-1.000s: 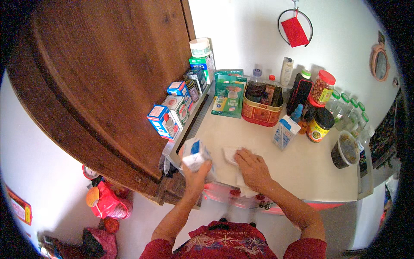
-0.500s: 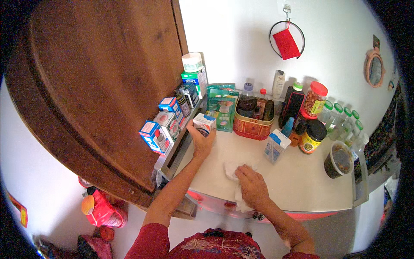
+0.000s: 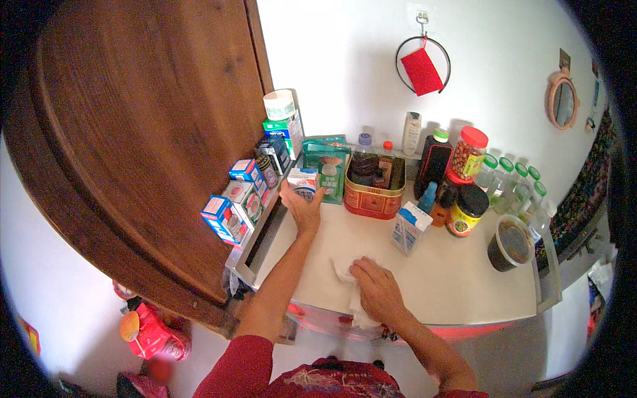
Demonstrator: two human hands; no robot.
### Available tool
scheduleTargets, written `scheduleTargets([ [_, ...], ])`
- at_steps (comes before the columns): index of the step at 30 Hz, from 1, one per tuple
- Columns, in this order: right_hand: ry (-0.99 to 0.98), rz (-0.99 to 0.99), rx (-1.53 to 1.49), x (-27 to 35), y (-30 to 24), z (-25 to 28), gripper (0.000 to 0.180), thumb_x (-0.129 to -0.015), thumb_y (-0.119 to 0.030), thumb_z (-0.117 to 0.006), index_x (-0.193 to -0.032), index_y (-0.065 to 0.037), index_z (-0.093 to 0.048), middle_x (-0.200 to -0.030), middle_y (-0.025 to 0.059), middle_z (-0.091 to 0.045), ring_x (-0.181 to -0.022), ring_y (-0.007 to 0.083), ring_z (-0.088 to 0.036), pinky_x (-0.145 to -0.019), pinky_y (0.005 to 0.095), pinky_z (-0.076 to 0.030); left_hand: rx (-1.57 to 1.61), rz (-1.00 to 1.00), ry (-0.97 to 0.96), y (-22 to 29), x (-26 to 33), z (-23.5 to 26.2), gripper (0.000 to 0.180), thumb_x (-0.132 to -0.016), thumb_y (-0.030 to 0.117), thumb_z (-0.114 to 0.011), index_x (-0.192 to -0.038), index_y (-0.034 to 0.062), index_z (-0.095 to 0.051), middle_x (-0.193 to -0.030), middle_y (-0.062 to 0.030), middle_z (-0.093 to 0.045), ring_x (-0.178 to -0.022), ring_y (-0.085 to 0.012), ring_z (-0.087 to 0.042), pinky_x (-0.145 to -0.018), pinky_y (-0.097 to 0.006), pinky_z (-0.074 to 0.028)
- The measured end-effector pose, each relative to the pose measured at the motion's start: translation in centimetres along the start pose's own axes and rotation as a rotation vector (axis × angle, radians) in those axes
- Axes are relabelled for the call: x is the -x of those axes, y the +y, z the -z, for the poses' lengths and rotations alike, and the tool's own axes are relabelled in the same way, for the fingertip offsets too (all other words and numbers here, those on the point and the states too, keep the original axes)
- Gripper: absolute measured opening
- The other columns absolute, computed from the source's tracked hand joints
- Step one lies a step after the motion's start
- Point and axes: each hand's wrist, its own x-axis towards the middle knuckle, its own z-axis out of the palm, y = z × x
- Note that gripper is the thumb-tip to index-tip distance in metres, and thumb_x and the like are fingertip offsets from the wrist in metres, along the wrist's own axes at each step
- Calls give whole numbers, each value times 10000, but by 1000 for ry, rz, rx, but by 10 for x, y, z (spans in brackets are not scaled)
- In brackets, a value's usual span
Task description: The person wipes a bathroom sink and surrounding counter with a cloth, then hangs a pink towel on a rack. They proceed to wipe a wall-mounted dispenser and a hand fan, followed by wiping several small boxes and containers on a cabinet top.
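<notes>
My left hand (image 3: 304, 211) is closed around a small white carton (image 3: 304, 180) with blue and red print, thumb and fingers on its two sides. The carton is close in front of green pouches (image 3: 330, 174) that lean at the back left of the white tabletop. Lower down, near the front edge, my right hand (image 3: 377, 286) presses a crumpled white cloth or tissue (image 3: 342, 268) onto the surface, and part of it hangs toward the edge. To the right of the carton stands a red and gold tin (image 3: 375, 203) holding bottles.
Several boxes (image 3: 243, 201) line the raised left ledge beside a brown wooden door (image 3: 146, 132). A white-blue box (image 3: 410, 229), a black-lidded jar (image 3: 467, 211), a tub of dark contents (image 3: 511, 244) and several green-lidded glass jars (image 3: 507, 179) fill the right side.
The view has shifted slightly. My left hand has turned the white carton so its front face shows more. My right hand stays on the white cloth in about the same place.
</notes>
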Motion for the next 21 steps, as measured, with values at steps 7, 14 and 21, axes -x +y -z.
scheduleTargets([
  [7, -64, 52, 58, -2, -5, 9, 452, -798, -236, -581, -1202, -52, -497, -1251, 166, -463, -1214, 322, -412, -950, 428, -352, -207, 95, -105, 41, 43, 25, 960, -596, 326, -822, -1322, 31, -266, -1204, -220, -371, -1121, -351, -368, -927, -435, -323],
  [14, -153, 179, 101, 24, -9, 25, 584, -754, -339, -625, -1250, -68, -478, -1298, 228, -402, -1226, 386, -366, -1011, 482, -312, 54, -177, -773, 102, 98, -9, 867, -581, 394, -810, -1231, -5, -398, -1139, -192, -478, -1088, -318, -454, -918, -410, -369],
  [21, -79, 82, 248, 93, 14, 69, 430, -761, -222, -614, -1139, -34, -534, -1174, 164, -506, -1072, 346, -463, -894, 458, -399, 404, 44, -763, 116, 130, -42, 747, -600, 229, -825, -1128, 22, -340, -1084, -178, -520, -1001, -291, -542, -850, -384, -443],
])
